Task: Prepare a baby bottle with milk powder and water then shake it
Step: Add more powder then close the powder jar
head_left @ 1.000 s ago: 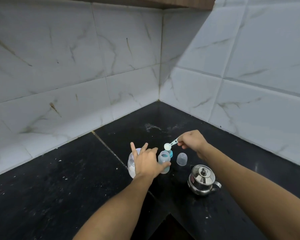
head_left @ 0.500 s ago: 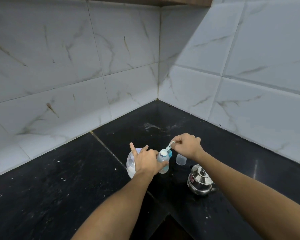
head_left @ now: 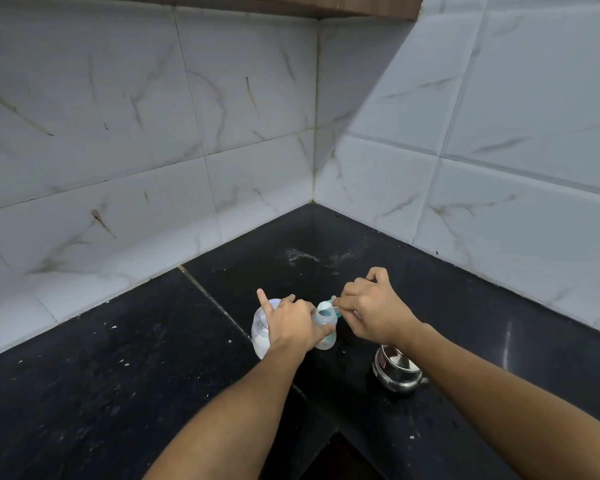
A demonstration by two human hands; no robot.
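Note:
A small clear baby bottle (head_left: pixel 324 323) with an open mouth stands upright on the black counter (head_left: pixel 118 375). My left hand (head_left: pixel 290 323) grips its body, index finger pointing up. My right hand (head_left: pixel 371 311) pinches a small white scoop (head_left: pixel 331 305), tipped over at the bottle's mouth. Behind my left hand stands a clear jar (head_left: pixel 261 332) with white milk powder at its bottom. A steel kettle (head_left: pixel 397 372) with a lid sits to the right, partly hidden by my right forearm.
White marble-pattern tiled walls (head_left: pixel 222 133) meet in a corner behind the counter. A white powder smear (head_left: pixel 302 256) lies on the counter toward the corner. The counter's inner edge drops off at the bottom centre (head_left: pixel 340 455).
My right hand moved the scoop from above the bottle down to its mouth and tipped it over. The clear cap beside the bottle is now hidden behind my right hand.

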